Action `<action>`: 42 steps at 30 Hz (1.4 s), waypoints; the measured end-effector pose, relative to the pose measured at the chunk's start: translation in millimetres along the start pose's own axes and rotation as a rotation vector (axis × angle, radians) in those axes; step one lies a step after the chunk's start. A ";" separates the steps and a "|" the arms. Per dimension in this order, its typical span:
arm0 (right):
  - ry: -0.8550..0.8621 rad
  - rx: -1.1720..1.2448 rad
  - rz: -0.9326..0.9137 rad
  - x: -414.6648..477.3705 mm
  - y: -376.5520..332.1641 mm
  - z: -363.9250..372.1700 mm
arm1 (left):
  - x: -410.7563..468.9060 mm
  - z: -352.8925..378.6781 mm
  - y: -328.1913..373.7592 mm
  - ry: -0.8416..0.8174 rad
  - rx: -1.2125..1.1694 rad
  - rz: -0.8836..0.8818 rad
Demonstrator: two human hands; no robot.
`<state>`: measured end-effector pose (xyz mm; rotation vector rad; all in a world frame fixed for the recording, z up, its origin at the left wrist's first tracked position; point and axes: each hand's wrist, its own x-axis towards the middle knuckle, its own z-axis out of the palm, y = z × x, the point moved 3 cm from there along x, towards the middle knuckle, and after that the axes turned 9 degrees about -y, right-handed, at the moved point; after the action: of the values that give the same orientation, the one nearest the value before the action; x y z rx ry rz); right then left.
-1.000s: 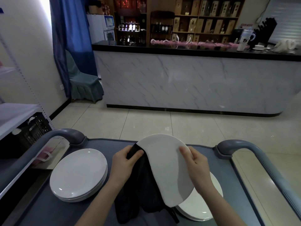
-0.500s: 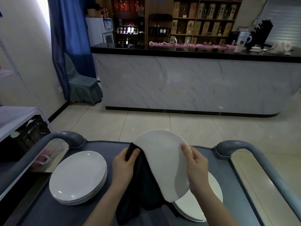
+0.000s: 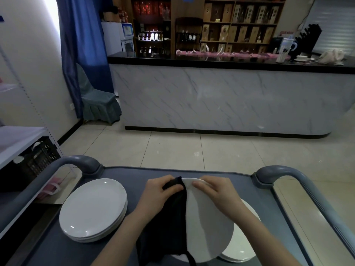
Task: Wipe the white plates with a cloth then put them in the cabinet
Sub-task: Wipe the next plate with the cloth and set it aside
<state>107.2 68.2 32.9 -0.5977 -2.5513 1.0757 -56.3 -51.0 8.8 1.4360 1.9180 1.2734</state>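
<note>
- Hands: two, bare, close together at the top rim of one plate.
- The left hand (image 3: 159, 196) has its fingers curled and pinches the cloth (image 3: 167, 227) against the rim.
- The right hand (image 3: 217, 194) grips the rim just beside the left, fingers curled over the edge and thumb on the near face.
- Plate (image 3: 209, 223): one in the hands, white, round, smooth and glossy. It is held tilted with its face toward the person and reaches down from both hands.
- Cloth: one, black, soft and limp. It hangs below the left hand and covers the left part of the plate, with a thin strip trailing at the bottom.
- Stacks: two, both of white round plates.
- The left stack (image 3: 92, 210) lies flat, left of the left hand. Several rims show at its edge, but the exact number cannot be told.
- The right stack (image 3: 244, 252) lies below the right hand, mostly hidden behind the held plate, so its count is unclear.
- Cart (image 3: 134, 173): one, with a flat grey matte top under both hands.
- Handles: two grey rounded tubes, the left handle (image 3: 76, 164) beyond the left hand and the right handle (image 3: 278, 173) beyond the right.
</note>
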 end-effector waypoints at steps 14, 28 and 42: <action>0.171 0.189 0.082 -5.4 9.7 -6.6 | -8.8 -12.3 -14.5 0.123 -0.070 -0.102; 0.567 0.541 0.299 -21.5 13.5 21.1 | -13.9 -11.9 -32.0 0.334 -0.227 -0.289; -0.039 -0.020 -0.039 7.6 -14.6 0.3 | -5.0 -5.7 -0.3 0.039 -0.021 -0.028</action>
<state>96.8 62.5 44.3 -0.5351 -2.5990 1.0594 -58.9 -58.0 10.4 1.3787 1.9380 1.3140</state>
